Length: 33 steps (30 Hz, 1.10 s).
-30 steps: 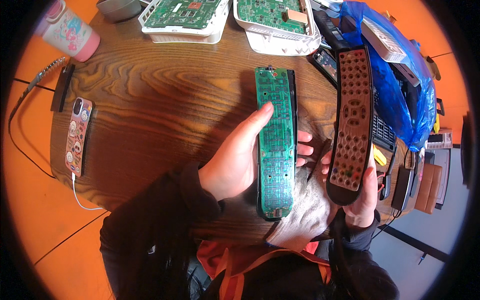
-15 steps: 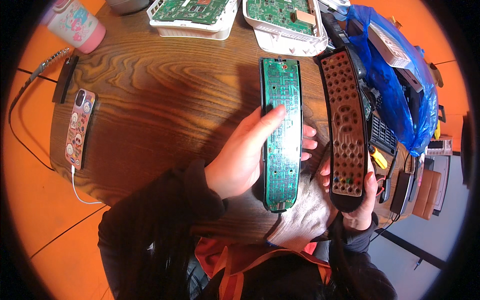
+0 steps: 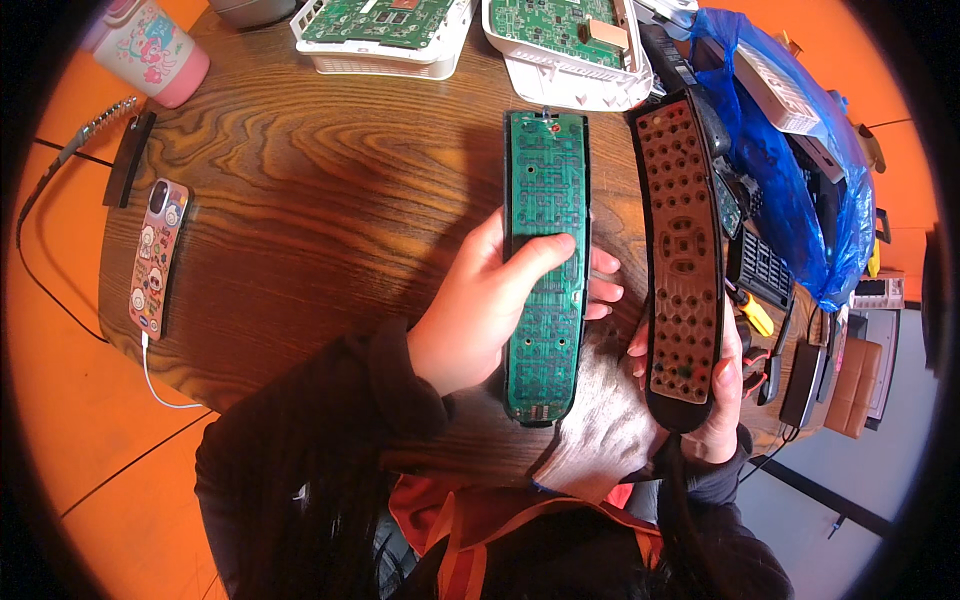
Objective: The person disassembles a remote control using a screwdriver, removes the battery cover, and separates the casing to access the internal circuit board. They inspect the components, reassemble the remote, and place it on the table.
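Observation:
My left hand (image 3: 490, 285) grips one half of an opened remote control, a long black shell with a green circuit board (image 3: 545, 200) facing up. The thumb lies across the board and the fingertips show past its right edge. In my right hand (image 3: 725, 390) is the other half, a black remote cover (image 3: 683, 240) lined with a brownish rubber keypad full of round studs. Its lower end rests in the palm, fingers on the left side and thumb on the right. The two halves are held side by side, apart, above the wooden table.
Two white housings with green boards, one at the far middle (image 3: 385, 55) and one right of it (image 3: 570, 85), stand on the table (image 3: 330, 200). A blue plastic bag (image 3: 770, 190) and yellow-handled tool (image 3: 755, 315) lie right. At left are a phone (image 3: 157, 260) and pink-white bottle (image 3: 155, 55).
Both halves have shifted slightly left. The board has tilted, and the bright glare on it is gone. The keypad half has also turned a little.

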Motion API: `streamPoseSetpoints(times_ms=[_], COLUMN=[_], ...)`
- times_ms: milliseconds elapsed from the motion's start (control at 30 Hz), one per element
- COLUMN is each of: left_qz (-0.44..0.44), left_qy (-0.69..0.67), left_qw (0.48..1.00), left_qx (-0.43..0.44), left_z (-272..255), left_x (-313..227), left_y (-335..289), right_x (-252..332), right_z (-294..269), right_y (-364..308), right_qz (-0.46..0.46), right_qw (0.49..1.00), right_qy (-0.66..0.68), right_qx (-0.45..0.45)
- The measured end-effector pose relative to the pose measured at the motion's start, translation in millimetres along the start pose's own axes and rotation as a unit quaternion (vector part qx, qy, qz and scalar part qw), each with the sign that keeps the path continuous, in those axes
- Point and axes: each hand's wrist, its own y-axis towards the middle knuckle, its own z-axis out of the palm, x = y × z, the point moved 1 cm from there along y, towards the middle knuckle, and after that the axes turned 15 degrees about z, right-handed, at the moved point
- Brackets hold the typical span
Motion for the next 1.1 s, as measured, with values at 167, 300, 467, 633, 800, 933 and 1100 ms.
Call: streamPoseSetpoints(times_ms=[167, 300, 467, 633, 800, 933, 1100], left_qz=[-0.015, -0.027, -0.045, -0.029, 0.007, -0.044, -0.035], left_qy=[-0.021, -0.041, -0.108, -0.171, -0.232, -0.180, -0.160], left_qw=[1.000, 0.999, 0.993, 0.985, 0.969, 0.982, 0.985], left_qx=[-0.011, -0.010, 0.017, 0.024, 0.082, 0.040, 0.049], left_z=[-1.1, -2.4, -2.3, 2.7, 5.2, 1.8, -0.2], left_x=[-2.5, -1.5, 2.7, 8.2, 10.1, 14.8, 17.3], left_y=[-0.3, 0.1, 3.3, 0.3, -1.5, -1.4, -1.8], right_x=[1.1, 1.9, -1.1, 0.5, 6.4, 3.8, 2.4], right_z=[1.0, 1.9, 2.6, 4.3, 12.2, 16.7, 17.8], right_y=[0.4, 0.4, -0.3, 3.5, 2.6, 5.4, 7.2], right_qz=[0.007, 0.001, -0.067, -0.191, -0.228, -0.197, -0.219], right_qw=[1.000, 0.999, 0.990, 0.914, 0.803, 0.807, 0.793], right_qy=[-0.019, -0.037, -0.111, -0.332, -0.529, -0.537, -0.549], right_qx=[0.003, 0.003, -0.056, -0.132, -0.150, -0.145, -0.144])
